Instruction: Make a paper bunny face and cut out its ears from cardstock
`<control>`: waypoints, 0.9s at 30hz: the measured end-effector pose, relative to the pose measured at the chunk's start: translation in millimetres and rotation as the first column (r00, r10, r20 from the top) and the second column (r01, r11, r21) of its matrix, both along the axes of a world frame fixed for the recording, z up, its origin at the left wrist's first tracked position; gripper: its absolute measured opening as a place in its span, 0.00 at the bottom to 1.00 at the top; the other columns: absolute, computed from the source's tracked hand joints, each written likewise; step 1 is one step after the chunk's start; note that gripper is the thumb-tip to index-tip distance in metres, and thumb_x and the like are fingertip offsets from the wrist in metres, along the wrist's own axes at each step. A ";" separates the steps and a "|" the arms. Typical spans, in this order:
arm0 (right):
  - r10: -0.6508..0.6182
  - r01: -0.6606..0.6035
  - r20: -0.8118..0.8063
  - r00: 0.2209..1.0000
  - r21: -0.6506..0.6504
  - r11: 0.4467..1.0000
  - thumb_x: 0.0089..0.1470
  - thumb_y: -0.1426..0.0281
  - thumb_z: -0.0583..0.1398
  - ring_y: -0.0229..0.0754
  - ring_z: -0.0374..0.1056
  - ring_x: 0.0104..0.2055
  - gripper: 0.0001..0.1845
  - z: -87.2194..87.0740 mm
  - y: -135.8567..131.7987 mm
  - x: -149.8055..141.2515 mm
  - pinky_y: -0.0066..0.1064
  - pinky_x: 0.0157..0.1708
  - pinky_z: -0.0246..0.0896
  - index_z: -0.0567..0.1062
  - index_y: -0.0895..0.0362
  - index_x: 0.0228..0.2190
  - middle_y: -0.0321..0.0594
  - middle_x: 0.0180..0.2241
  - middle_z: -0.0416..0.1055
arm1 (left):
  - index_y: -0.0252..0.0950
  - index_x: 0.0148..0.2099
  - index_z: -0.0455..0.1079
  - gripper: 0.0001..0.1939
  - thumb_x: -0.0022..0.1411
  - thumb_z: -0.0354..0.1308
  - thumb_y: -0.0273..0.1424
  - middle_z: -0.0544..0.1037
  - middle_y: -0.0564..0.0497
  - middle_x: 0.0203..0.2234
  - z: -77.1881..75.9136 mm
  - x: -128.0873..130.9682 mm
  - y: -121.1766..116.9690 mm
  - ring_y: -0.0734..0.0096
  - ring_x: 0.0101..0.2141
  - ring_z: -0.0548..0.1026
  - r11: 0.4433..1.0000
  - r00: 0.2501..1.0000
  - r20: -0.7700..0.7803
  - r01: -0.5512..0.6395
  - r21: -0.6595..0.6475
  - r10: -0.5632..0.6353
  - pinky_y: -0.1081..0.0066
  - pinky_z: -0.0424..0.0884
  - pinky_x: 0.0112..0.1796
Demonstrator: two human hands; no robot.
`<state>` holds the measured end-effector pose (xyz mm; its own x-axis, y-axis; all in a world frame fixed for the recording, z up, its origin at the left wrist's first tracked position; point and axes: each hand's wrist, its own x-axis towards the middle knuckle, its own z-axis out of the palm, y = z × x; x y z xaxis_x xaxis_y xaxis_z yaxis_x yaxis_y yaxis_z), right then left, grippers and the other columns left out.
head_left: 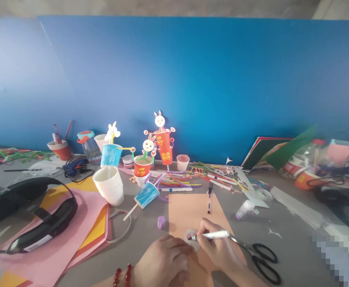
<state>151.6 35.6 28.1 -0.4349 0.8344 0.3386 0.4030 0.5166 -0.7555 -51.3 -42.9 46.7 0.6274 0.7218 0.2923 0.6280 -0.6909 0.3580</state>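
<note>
My right hand [214, 249] is closed around a white marker [219, 235], its dark tip at a small white paper cutout [189, 232] with a pink patch. My left hand [165, 257], with a red bead bracelet at the wrist, is curled with its fingertips at the cutout's lower edge, so part of the cutout is hidden. Both hands rest over a peach paper sheet [182, 211]. A black-and-white pen [209, 199] lies on that sheet. Black-handled scissors [262, 257] lie to the right, blades partly behind my right hand. A purple cap [161, 222] sits left of the sheet.
Behind stand rabbit-topped cup figures [163, 145], a blue cup [147, 195] on a stick and stacked white cups [110, 185]. Headphones [51, 223] lie on pink paper [87, 211] at left. A glue bottle [246, 209] and a plastic bottle [307, 159] are right; a blue partition [192, 79] stands behind.
</note>
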 end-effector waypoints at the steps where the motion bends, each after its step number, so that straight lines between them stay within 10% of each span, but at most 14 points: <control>1: 0.017 -0.018 -0.037 0.999 -0.041 0.999 0.58 0.70 0.53 0.37 0.62 0.22 0.12 -2.2 0.5 -0.4 0.26 0.24 0.57 0.58 0.51 0.23 0.30 0.19 0.62 | 0.38 0.34 0.67 0.05 0.63 0.61 0.28 0.80 0.50 0.52 0.5 0.2 -0.1 0.62 0.49 0.77 1.000 1.000 -0.001 -0.004 -0.003 0.004 0.67 0.70 0.49; 16: 0.072 -0.158 -0.251 0.965 -0.345 0.925 0.60 0.63 0.59 0.41 0.73 0.30 0.09 5.2 -1.4 -1.0 0.28 0.32 0.67 0.65 0.51 0.30 0.35 0.26 0.75 | 0.38 0.34 0.67 0.05 0.64 0.59 0.29 0.80 0.50 0.51 -0.4 0.1 0.6 0.62 0.48 0.78 1.000 0.999 -0.037 -0.003 -0.009 0.003 0.66 0.70 0.48; 27: 0.069 -0.073 -0.029 0.997 -0.149 0.986 0.54 0.73 0.54 0.37 0.58 0.23 0.11 2.3 -2.3 1.4 0.26 0.25 0.54 0.58 0.52 0.23 0.29 0.19 0.59 | 0.38 0.33 0.66 0.06 0.63 0.59 0.29 0.79 0.52 0.52 1.0 -1.0 1.8 0.62 0.49 0.77 1.000 1.000 -0.013 0.014 -0.023 -0.014 0.66 0.70 0.49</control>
